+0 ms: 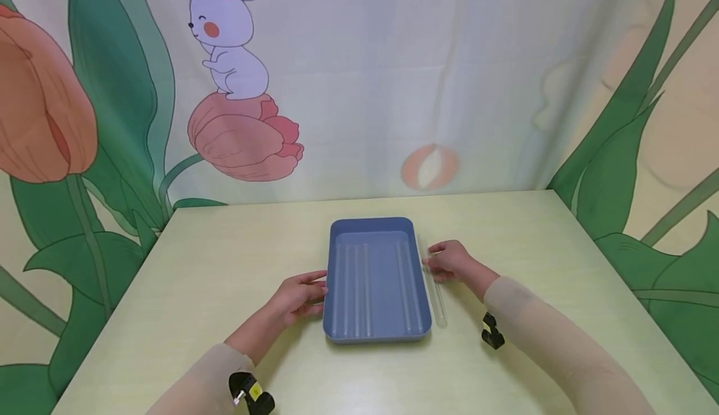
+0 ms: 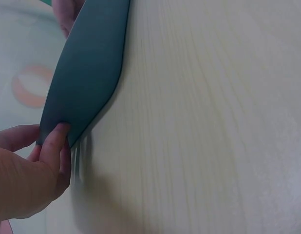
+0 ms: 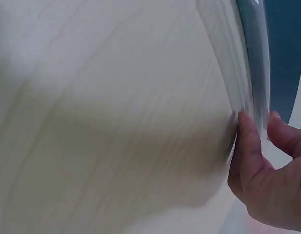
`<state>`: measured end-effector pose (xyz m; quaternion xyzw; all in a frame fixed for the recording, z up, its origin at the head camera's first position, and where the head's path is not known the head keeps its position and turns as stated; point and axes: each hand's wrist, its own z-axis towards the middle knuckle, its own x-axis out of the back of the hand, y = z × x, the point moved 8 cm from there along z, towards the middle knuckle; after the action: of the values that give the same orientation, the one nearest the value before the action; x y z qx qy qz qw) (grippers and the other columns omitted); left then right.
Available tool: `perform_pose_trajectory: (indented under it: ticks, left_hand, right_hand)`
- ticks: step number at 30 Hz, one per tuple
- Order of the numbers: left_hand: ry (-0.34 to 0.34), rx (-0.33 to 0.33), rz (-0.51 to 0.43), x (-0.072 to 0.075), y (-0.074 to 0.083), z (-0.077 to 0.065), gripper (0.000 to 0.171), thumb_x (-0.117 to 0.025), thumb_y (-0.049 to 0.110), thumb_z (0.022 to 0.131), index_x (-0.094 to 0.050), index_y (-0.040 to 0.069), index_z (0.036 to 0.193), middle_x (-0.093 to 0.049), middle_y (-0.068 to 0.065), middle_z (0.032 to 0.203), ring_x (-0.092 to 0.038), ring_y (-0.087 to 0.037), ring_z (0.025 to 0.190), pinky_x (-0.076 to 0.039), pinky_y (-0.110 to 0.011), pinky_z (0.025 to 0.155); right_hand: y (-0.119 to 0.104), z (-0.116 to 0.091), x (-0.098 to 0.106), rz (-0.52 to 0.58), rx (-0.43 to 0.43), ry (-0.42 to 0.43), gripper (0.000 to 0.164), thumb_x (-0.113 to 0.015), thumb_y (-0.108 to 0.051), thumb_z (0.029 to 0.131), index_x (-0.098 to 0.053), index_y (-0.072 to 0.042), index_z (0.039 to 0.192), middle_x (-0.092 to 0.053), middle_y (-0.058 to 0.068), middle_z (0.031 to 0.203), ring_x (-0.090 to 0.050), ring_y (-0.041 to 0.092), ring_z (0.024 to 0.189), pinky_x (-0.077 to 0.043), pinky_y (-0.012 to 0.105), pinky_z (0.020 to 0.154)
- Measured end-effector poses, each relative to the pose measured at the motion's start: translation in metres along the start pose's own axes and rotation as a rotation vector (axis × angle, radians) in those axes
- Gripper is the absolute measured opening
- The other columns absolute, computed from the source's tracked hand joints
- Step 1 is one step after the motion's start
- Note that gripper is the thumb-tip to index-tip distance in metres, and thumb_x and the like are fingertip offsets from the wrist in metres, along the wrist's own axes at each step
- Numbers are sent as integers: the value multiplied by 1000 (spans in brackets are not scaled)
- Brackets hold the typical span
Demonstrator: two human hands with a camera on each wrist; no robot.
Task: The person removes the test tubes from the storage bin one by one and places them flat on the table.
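Observation:
A blue rectangular tray [image 1: 384,309] lies on the table, with several clear tubes [image 1: 354,290] lengthwise in it, some along its left side and some along its right. My left hand [image 1: 300,296] touches the tray's left wall from outside; in the left wrist view its fingertips [image 2: 62,127] rest against the wall near the rim. Beside the tray's right wall, my right hand [image 1: 451,262] pinches a clear test tube [image 1: 438,306] with a rounded near end. The right wrist view shows that tube [image 3: 258,63] between thumb and fingers, close to the tray.
A pale wood-grain table [image 1: 236,246] carries the tray near its middle. Behind it hangs a printed cloth [image 1: 359,90] with a rabbit and flowers. Black wrist devices sit on the left cuff [image 1: 251,393] and the right cuff [image 1: 492,332].

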<state>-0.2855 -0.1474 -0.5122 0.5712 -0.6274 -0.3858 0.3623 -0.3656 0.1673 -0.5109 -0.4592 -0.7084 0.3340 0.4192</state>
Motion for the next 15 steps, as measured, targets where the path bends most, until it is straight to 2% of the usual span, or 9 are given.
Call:
perform_pose_trajectory:
  ticks: [15]
  left_hand:
    - [5,3,-17,-1,-1,1,50,-58,-3,99,-51,-1,148,-54,-31,146,-71,-19,102,-64,-35,82]
  right_hand:
    - [-3,5,-1,-100,57,48,46,-69,2,91,-51,16,132,-56,2,79,-53,7,60,-53,20,50]
